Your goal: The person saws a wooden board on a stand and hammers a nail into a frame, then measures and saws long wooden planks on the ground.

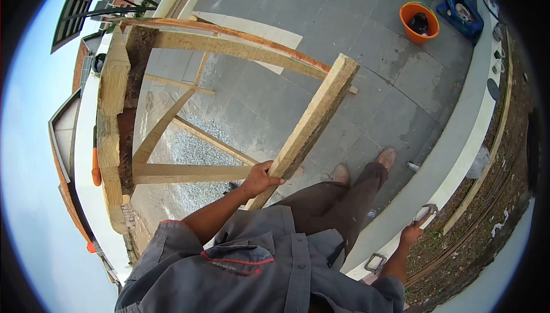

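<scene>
In the head view, the left hand [263, 181] is closed round the near end of a rough timber beam [318, 112], thumb laid over the upper face. The beam forms the near side of an open wooden frame [189, 172], which stands in front of the person and to the left, with rails running to a thicker, dark-stained timber at the far side. The right hand [413, 231] is curled round a small pale object [425, 212] at the top of the low white wall [451, 181]; its exact nature cannot be told. In assessment, the frame is stiff and likely heavy and awkward for one hand; the sawn wood should give fair grip, with splinters a probable hazard. The soundest hold is judged to be on the beam itself, one hand towards each end, rather than on the thinner rails. The small object looks rigid and light enough for one hand. Underfoot, grey paving [366, 118] bears stains, and loose gravel [197, 147] lies beyond the frame's lower rails, where footing is judged poor. The site is outdoors: an orange bucket [420, 39] and a blue bag [461, 15] stand near the wall, with a strip of earth [452, 250] behind it.
</scene>
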A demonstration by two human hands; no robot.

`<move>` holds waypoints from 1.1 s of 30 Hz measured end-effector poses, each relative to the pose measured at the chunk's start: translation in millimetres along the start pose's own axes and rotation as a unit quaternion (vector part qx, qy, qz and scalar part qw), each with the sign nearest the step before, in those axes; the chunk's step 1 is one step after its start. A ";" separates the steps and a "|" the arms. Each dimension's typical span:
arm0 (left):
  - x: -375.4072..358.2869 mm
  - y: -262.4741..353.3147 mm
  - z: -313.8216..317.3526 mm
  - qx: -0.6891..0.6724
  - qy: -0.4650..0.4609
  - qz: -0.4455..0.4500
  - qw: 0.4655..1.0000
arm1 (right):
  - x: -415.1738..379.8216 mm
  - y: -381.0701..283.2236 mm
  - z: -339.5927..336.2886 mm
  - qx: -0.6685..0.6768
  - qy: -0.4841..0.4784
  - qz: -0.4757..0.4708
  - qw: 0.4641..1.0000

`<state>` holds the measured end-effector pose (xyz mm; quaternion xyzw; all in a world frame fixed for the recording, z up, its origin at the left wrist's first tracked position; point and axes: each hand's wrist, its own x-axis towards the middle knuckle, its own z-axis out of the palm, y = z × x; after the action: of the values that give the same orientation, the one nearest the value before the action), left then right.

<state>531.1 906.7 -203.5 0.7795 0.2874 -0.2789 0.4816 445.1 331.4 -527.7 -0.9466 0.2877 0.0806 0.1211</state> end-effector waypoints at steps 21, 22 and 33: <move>4.4 -8.0 -18.5 0.117 0.235 0.077 0.962 | -70.2 -39.3 -139.3 0.315 -0.344 0.054 0.883; 3.4 -0.8 -24.0 0.133 0.242 0.081 0.958 | -72.9 -38.7 -146.2 0.301 -0.350 0.060 0.885; 7.1 23.1 -69.9 0.198 0.238 0.107 0.945 | -37.4 56.6 -146.3 0.272 -0.272 0.132 0.914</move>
<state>563.5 963.1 -168.3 0.9291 0.2477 -0.0831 0.2619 394.6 265.1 -389.6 -0.7719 0.3766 0.2689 0.4358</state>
